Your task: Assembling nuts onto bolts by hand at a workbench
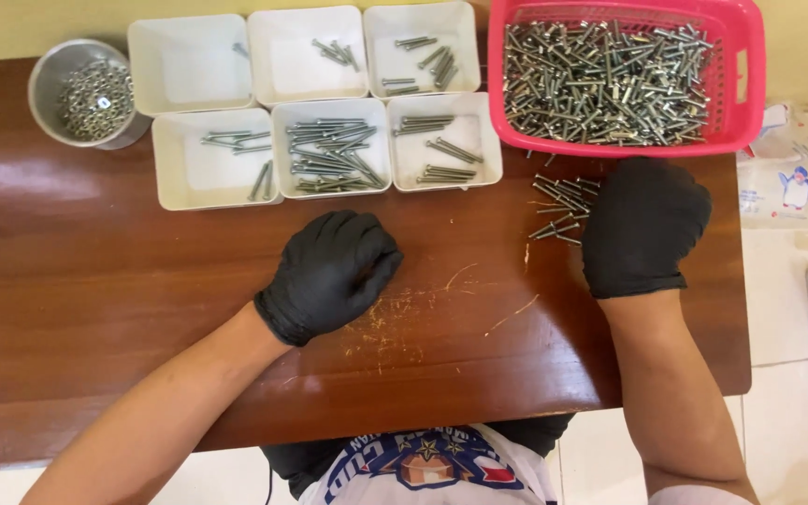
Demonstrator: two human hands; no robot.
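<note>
The right hand (645, 227) rests on the loose bolts (563, 201), fingers hidden; the left hand (331, 271) is curled into a fist; picking one bolt at a time seems best.

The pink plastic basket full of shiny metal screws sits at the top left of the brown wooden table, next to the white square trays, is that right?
Not quite. The pink plastic basket full of shiny metal screws sits at the top right of the brown wooden table, not the top left. It is next to the white square trays. The head view shows it.
</note>
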